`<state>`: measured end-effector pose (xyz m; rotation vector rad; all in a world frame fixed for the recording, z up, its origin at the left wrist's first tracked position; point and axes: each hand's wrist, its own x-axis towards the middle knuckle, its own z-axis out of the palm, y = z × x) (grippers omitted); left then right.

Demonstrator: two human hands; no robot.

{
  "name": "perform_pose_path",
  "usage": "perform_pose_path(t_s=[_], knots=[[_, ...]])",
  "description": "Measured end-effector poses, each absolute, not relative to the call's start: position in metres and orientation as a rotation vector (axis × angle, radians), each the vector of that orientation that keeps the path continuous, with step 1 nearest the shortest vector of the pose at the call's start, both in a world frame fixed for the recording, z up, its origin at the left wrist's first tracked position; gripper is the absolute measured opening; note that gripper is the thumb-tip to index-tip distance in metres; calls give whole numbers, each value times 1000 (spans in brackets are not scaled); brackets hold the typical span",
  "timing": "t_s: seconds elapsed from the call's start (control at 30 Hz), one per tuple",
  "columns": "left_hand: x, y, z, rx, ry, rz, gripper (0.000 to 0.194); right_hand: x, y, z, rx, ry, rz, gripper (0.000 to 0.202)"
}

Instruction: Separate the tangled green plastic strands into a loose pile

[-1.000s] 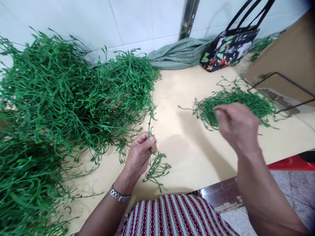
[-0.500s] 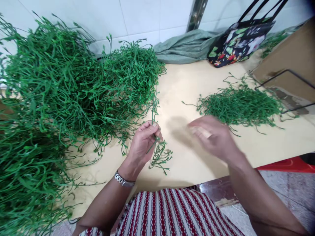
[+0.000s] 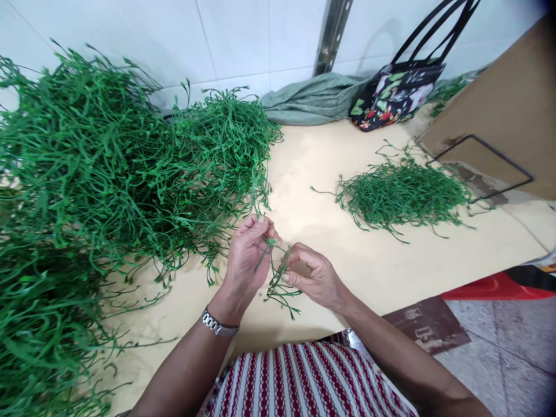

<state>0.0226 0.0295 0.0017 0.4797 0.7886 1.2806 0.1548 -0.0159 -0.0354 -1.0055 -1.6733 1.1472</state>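
My left hand (image 3: 247,255) is closed, thumb against the fingers, on a thin green plant stem (image 3: 262,260) with branching sprigs. My right hand (image 3: 319,282) is at the hanging sprigs of that stem, its thumb and fingertips pinched on them. Below both hands the branched ends (image 3: 282,298) spread over the table. To the left rises a large heap of similar green stems (image 3: 130,168), close to my left fingers. A smaller, flatter pile of stems (image 3: 403,191) lies to the right, apart from my right hand.
The pale table (image 3: 299,168) runs back to a tiled wall. Along the wall lie a grey-green cloth (image 3: 308,101) and a floral handbag (image 3: 393,95). A cardboard box (image 3: 499,110) with a black wire frame (image 3: 504,156) stands at the right. Something red (image 3: 482,286) shows beyond the front edge.
My right hand has come left from near the small pile and now pinches the sprigs beside my left hand. My left hand keeps its hold. The view has shifted slightly.
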Motion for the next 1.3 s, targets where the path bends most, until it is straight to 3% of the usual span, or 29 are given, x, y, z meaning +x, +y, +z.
perform_pose_path(t_s=[0.07,0.2,0.33,0.53,0.63,0.9,1.13,1.3], knots=[[18,33,0,561,851,1263,12,157,-17,-34,-1057,-1655,1129,14],[3,27,-4,661,1035,1232,25,165,-17,-28,-1216,-1684,990,15],[-4,5,1,1074,1244,1421,15,172,-15,-21,-1376,-1846,664,13],[13,-7,-5,1527,1214,950,5,168,-19,-16,-1402,-2095,334,9],[17,-4,-19,1326,1172,914,21,166,-21,-15,-1326,-2091,401,11],[24,-6,-21,799,933,1035,18,166,-21,-16,-1230,-1855,708,9],[20,-6,-22,996,997,919,14,169,-22,-26,-1278,-1487,1209,15],[19,-9,-16,1337,1273,812,14,160,-27,-33,-1296,-1337,1251,18]])
